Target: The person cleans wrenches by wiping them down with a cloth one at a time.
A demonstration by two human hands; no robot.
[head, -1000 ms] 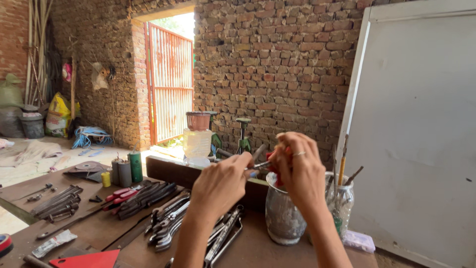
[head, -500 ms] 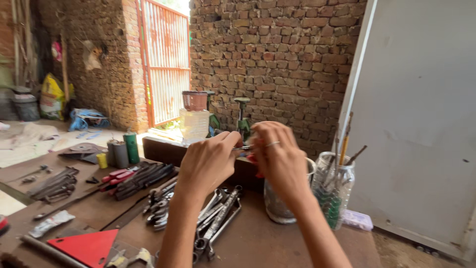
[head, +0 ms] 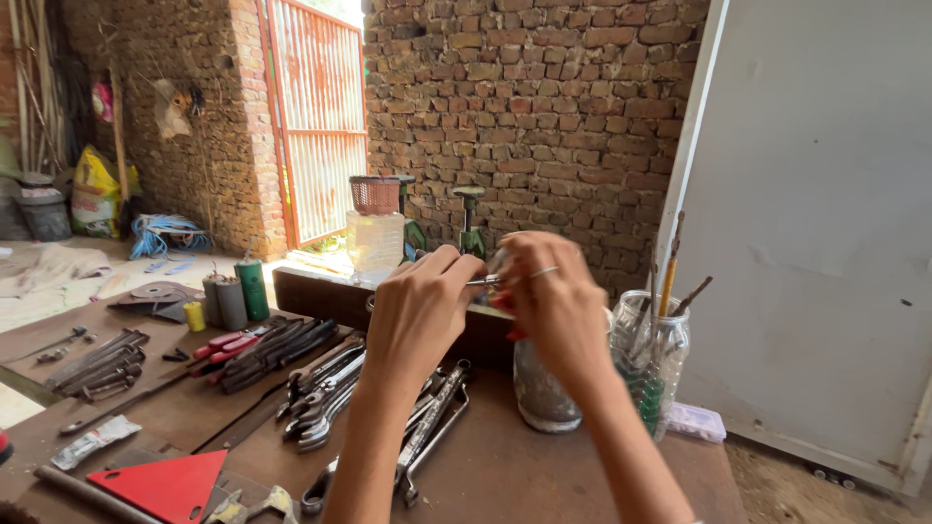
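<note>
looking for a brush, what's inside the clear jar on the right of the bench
The clear jar holds several thin upright sticks, likely brushes or files, with an orange-handled one tallest. Something green lies low inside. The right hand and forearm cover its left side, so the rest is hidden.

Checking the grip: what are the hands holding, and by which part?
A small red-handled tool: right hand wraps its handle, left hand fingers pinch its thin metal tip.
</note>
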